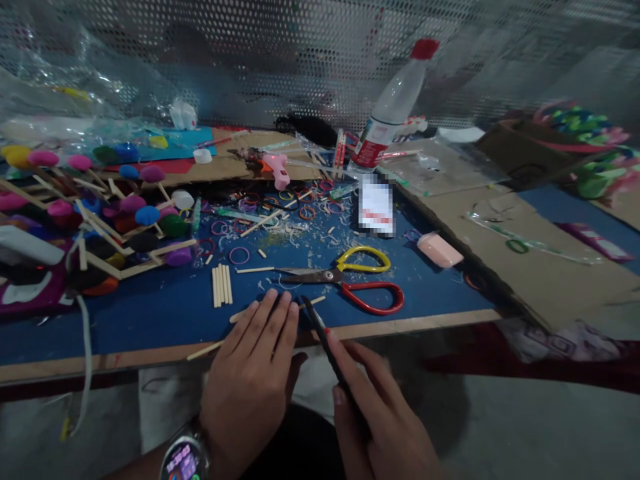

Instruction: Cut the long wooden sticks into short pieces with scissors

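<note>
My left hand (260,360), a watch on its wrist, lies flat at the table's front edge with fingers stretched out. It presses over thin wooden sticks whose ends stick out on both sides; one stick end (316,302) shows to the right of the fingers. My right hand (375,400) is closed around a slim dark knife (324,337), its index finger along the top. The knife's tip is at that stick, though contact is unclear. Scissors (330,275) with one yellow and one red handle lie spread just beyond. A row of short cut sticks (222,286) sits to the left.
A pink glue gun (277,170), a red-capped bottle (390,110) and a blurred white card (377,205) stand or lie behind. Colourful balloons and joined sticks (135,220) crowd the left. Rubber bands and shavings litter the blue tabletop (165,320). Cardboard (540,253) lies right.
</note>
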`<action>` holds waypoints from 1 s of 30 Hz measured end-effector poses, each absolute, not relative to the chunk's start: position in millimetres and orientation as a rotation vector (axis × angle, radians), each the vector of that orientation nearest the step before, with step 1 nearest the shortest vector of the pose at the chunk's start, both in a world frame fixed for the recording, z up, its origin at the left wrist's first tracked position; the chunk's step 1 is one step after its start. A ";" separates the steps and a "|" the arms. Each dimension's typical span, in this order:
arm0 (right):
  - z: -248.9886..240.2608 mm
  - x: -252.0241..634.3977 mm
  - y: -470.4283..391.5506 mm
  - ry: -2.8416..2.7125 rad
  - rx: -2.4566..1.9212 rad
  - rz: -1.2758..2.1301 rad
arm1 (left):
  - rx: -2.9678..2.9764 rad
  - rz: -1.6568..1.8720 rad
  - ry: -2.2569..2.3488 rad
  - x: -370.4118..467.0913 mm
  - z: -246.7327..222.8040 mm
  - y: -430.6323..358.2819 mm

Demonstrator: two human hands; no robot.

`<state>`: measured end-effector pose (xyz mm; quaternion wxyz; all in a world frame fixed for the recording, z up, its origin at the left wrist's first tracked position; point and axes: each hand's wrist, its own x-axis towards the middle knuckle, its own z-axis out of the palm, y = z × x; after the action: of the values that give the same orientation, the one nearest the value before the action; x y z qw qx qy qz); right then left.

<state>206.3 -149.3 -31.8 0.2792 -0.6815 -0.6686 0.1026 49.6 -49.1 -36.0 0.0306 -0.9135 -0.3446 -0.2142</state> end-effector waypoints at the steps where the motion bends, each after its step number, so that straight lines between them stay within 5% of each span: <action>1: -30.7 204.0 -148.9 -1.794 -1.827 0.278 | -2.812 -0.656 -1.048 49.5 -36.3 -48.9; 30: -22.4 205.9 -147.0 -2.008 -1.837 0.152 | -2.685 -0.807 -0.926 49.4 -43.0 -42.6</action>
<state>205.9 -147.0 -22.4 0.2063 -0.6594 -0.7209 0.0544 49.4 -42.6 -43.0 0.0945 -0.9053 -0.3122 -0.2720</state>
